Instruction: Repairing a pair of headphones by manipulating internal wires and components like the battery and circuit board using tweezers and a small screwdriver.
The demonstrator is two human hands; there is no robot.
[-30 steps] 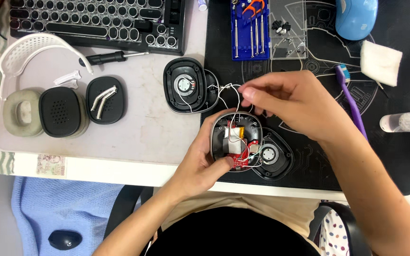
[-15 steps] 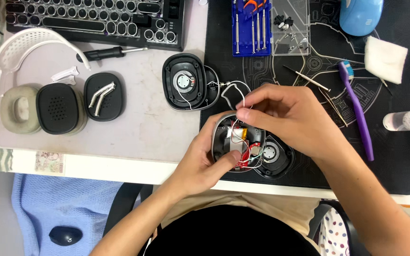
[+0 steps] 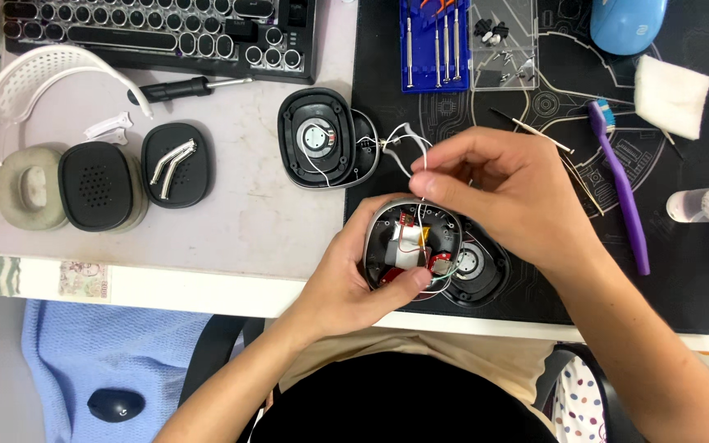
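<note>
Open earcup shell (image 3: 410, 246), at desk's front edge: cradled in left hand (image 3: 346, 283), thumb on rim. Right hand (image 3: 498, 189): fingertips pinched closed on thin white wire (image 3: 423, 168) above shell. Handling advice: hold shell steady, draw wire gently, avoid red board. Count: 2 speaker drivers, 1 headband (image 3: 38, 70), 3 ear pads, 1 keyboard (image 3: 166, 29), 1 purple toothbrush (image 3: 621, 189)
</note>
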